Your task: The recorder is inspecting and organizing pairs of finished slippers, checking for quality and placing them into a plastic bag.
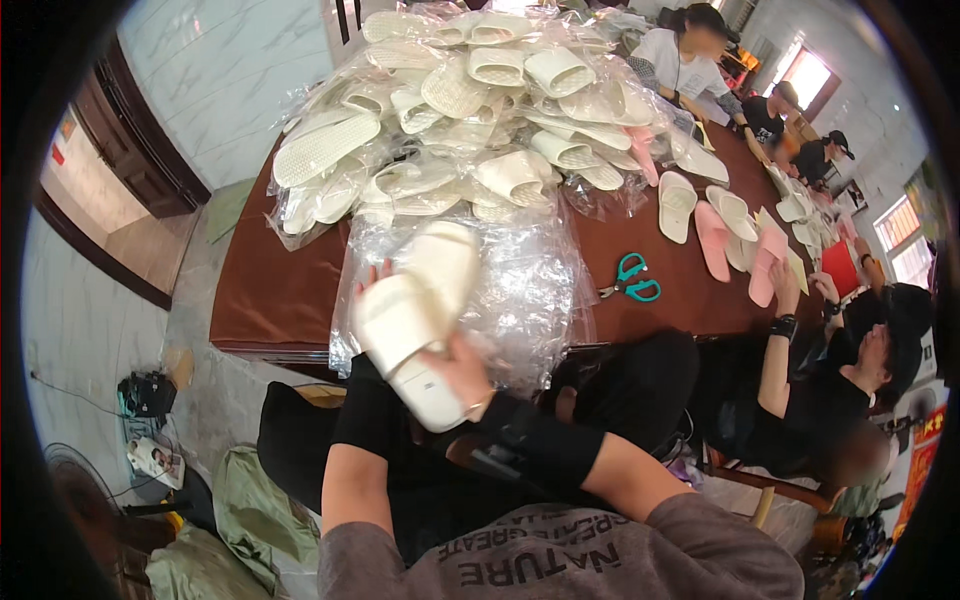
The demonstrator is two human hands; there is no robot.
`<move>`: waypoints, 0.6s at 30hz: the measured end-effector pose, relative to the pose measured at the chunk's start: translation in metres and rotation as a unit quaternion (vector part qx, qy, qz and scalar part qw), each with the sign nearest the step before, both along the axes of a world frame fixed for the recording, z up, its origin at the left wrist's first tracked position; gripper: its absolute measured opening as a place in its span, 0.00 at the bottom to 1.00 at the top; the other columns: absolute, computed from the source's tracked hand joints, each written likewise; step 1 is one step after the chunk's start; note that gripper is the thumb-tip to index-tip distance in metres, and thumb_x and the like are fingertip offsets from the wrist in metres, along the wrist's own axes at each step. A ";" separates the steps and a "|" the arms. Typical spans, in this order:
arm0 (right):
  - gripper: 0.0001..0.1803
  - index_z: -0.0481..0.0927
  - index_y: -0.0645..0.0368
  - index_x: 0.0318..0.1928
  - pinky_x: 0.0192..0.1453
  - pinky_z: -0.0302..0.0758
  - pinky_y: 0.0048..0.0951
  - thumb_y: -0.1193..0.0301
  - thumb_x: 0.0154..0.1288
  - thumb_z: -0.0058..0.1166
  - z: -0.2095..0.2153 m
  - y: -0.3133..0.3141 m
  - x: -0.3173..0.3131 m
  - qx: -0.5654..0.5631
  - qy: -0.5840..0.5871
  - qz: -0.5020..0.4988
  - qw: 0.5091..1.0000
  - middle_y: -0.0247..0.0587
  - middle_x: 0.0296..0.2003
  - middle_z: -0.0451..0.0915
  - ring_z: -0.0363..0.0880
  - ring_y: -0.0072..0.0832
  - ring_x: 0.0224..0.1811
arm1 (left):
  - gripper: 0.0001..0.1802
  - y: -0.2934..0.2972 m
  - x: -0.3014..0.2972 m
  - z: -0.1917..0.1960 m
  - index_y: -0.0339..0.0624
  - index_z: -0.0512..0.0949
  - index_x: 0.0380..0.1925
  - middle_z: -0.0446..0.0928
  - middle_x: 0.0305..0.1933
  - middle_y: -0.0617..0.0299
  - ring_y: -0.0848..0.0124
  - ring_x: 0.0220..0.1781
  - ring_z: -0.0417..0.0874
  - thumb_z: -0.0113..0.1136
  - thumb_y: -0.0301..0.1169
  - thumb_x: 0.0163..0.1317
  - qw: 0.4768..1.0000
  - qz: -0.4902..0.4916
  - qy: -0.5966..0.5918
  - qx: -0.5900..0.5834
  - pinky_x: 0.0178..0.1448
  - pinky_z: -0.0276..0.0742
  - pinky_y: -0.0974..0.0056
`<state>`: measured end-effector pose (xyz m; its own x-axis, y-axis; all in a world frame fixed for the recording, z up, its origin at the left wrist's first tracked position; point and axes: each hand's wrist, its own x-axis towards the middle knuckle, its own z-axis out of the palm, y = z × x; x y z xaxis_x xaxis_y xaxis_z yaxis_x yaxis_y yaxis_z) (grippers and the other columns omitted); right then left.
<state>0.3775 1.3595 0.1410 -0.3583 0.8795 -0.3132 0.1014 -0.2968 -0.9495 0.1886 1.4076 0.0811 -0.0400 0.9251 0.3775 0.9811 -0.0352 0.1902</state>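
My right hand point(462, 372) clasps the near slipper point(388, 318), mostly toward ten o'clock; my left hand point(373, 277) shows fingers beyond it, grip hidden, so I can't tell. Far slipper point(442, 262) at twelve, bags point(530, 285) at one, scissors point(637, 289) at two.

Teal-handled scissors point(631, 284) lie on the brown-covered surface point(270, 290). At the left, a dark wooden door point(140, 135) stands ajar beside a pale marbled wall point(225, 75). Crumpled green fabric point(258, 505) lies on the grey floor point(205, 290). A co-worker in white point(690, 68) is at the far side, and a bright window point(903, 225) shows at the right.
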 end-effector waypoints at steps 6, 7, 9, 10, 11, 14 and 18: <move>0.18 0.74 0.66 0.55 0.48 0.80 0.30 0.78 0.64 0.59 -0.040 0.019 0.158 -0.028 0.145 -0.180 0.973 0.44 0.46 0.82 0.83 0.30 0.45 | 0.36 -0.003 0.010 0.016 0.54 0.64 0.71 0.57 0.77 0.57 0.52 0.78 0.55 0.55 0.52 0.66 0.998 0.056 -0.022 0.007 0.78 0.48 0.45; 0.18 0.74 0.66 0.55 0.49 0.80 0.30 0.78 0.65 0.59 -0.029 0.024 0.185 -0.049 0.194 -0.191 0.961 0.44 0.47 0.82 0.83 0.29 0.46 | 0.36 -0.003 0.010 0.016 0.54 0.64 0.71 0.57 0.77 0.57 0.52 0.78 0.55 0.55 0.52 0.66 0.998 0.060 -0.020 0.008 0.78 0.48 0.45; 0.20 0.73 0.66 0.57 0.50 0.80 0.30 0.78 0.65 0.59 -0.003 0.038 0.224 -0.011 0.156 -0.187 0.970 0.43 0.47 0.82 0.82 0.29 0.47 | 0.35 -0.001 0.009 0.015 0.53 0.64 0.71 0.57 0.78 0.58 0.52 0.78 0.55 0.54 0.52 0.67 0.998 0.060 -0.011 0.026 0.78 0.48 0.45; 0.22 0.72 0.66 0.58 0.49 0.79 0.29 0.78 0.64 0.60 0.009 0.046 0.239 0.040 0.083 -0.182 0.979 0.42 0.47 0.82 0.82 0.27 0.46 | 0.35 0.000 0.009 0.014 0.53 0.64 0.71 0.57 0.78 0.58 0.52 0.78 0.55 0.54 0.52 0.67 0.998 0.064 -0.009 0.004 0.78 0.47 0.45; 0.22 0.73 0.66 0.58 0.49 0.79 0.29 0.77 0.63 0.60 0.021 0.055 0.254 0.078 0.052 -0.165 0.982 0.42 0.47 0.82 0.82 0.27 0.46 | 0.35 0.001 0.009 0.014 0.53 0.63 0.71 0.57 0.78 0.58 0.52 0.78 0.54 0.54 0.52 0.67 0.998 0.062 -0.005 -0.003 0.78 0.47 0.45; 0.21 0.75 0.67 0.55 0.46 0.80 0.28 0.76 0.61 0.62 0.047 0.091 0.298 0.152 -0.094 -0.110 0.978 0.39 0.44 0.83 0.82 0.25 0.42 | 0.35 0.001 0.009 0.015 0.53 0.63 0.71 0.57 0.78 0.58 0.53 0.78 0.55 0.54 0.51 0.67 0.998 0.062 0.009 -0.010 0.78 0.46 0.45; 0.18 0.81 0.68 0.48 0.38 0.81 0.29 0.68 0.62 0.64 0.071 0.164 0.374 0.080 -0.163 -0.068 0.981 0.38 0.36 0.84 0.84 0.25 0.33 | 0.35 0.002 0.010 0.017 0.51 0.64 0.70 0.58 0.77 0.58 0.52 0.78 0.55 0.57 0.49 0.66 0.998 0.060 0.005 -0.008 0.78 0.46 0.45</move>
<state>0.7516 1.5233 0.2124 -0.1379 0.9593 -0.2465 0.3768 -0.1793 -0.9088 0.1987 1.4093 0.0986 -0.1475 0.9199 0.3633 0.9800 0.0863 0.1793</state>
